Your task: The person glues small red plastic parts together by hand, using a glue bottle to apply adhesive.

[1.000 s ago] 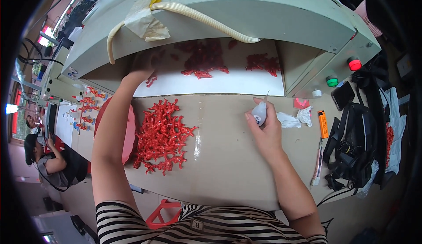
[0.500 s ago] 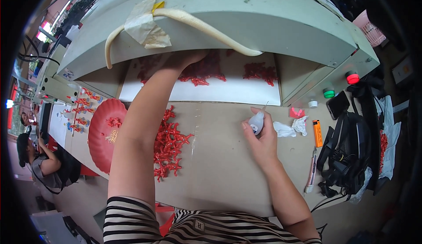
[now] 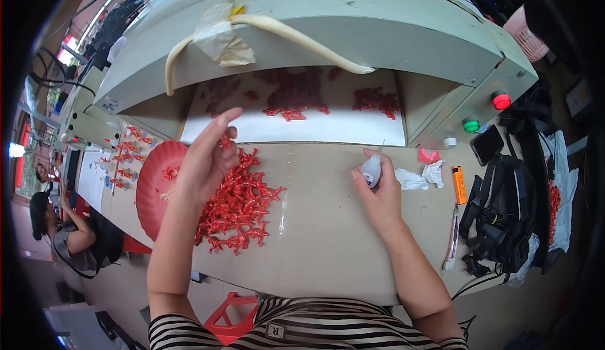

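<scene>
My left hand [image 3: 209, 159] is above the far edge of a heap of shiny red plastic figures [image 3: 242, 214], fingers curled. A small red figure [image 3: 225, 141] shows between its fingers, mostly covered by them. In my right hand [image 3: 382, 195] is a small translucent squeeze bottle [image 3: 372, 171] with a thin needle tip pointing up and away, held over the bare tabletop to the right. More red figures [image 3: 296, 111] lie in groups on a white sheet [image 3: 252, 134] inside the grey hooded machine [image 3: 328, 41].
A red scalloped plate [image 3: 149, 189] with small red and pale pieces stands left, beside rows of colourful figures [image 3: 129, 154]. At right lie crumpled white tissue [image 3: 413, 180], an orange lighter [image 3: 459, 185], a cutter [image 3: 451, 239], a phone [image 3: 487, 145] and a black bag [image 3: 501, 205]. Another person sits far left.
My left hand has come out from under the machine's hood, back toward me and left, with a red figure in it. The right hand still holds the bottle in nearly the same place.
</scene>
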A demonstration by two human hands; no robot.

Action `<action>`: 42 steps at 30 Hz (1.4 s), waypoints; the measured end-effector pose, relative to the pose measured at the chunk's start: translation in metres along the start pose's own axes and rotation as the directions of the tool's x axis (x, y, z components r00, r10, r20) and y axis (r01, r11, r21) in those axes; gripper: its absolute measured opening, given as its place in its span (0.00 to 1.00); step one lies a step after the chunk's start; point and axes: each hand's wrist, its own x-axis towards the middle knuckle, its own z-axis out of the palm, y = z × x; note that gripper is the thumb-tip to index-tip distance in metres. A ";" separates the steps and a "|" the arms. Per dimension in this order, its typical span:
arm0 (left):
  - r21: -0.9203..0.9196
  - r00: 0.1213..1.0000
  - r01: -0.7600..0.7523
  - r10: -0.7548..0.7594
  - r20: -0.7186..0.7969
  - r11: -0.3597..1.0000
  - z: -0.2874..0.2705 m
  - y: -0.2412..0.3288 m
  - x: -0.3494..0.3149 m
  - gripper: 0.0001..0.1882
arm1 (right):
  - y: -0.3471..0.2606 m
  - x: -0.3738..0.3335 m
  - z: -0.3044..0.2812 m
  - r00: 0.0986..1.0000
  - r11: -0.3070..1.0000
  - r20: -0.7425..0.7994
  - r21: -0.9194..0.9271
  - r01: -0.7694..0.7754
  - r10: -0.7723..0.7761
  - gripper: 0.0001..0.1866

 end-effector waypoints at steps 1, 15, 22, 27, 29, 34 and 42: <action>-0.188 0.999 0.035 -0.035 0.006 0.981 0.005 -0.004 -0.013 0.21 | 0.001 0.001 0.000 1.000 1.000 -0.010 0.015 -0.004 0.004 0.20; -0.266 0.996 0.019 0.006 0.091 0.964 0.087 -0.119 -0.040 0.20 | 0.008 -0.011 0.008 0.996 0.953 0.090 0.300 -0.048 0.022 0.09; -0.215 0.995 0.029 -0.008 0.099 0.976 0.085 -0.134 -0.035 0.24 | -0.005 -0.011 0.008 0.961 0.929 0.253 0.316 -0.192 0.112 0.13; -0.221 0.995 -0.010 0.032 0.096 0.975 0.085 -0.136 -0.034 0.27 | -0.001 -0.015 0.009 0.957 0.943 0.273 0.281 -0.176 0.097 0.11; -0.220 0.995 -0.015 0.036 0.091 0.975 0.086 -0.137 -0.034 0.27 | 0.001 -0.014 0.009 0.954 0.965 0.288 0.218 -0.144 0.077 0.09; -0.195 0.996 -0.025 0.042 0.085 0.981 0.085 -0.138 -0.034 0.28 | 0.001 -0.015 0.009 0.952 0.965 0.291 0.208 -0.157 0.092 0.08; -0.199 0.995 -0.049 0.065 0.076 0.979 0.087 -0.132 -0.037 0.28 | 0.002 -0.016 0.010 0.952 0.970 0.288 0.186 -0.159 0.101 0.07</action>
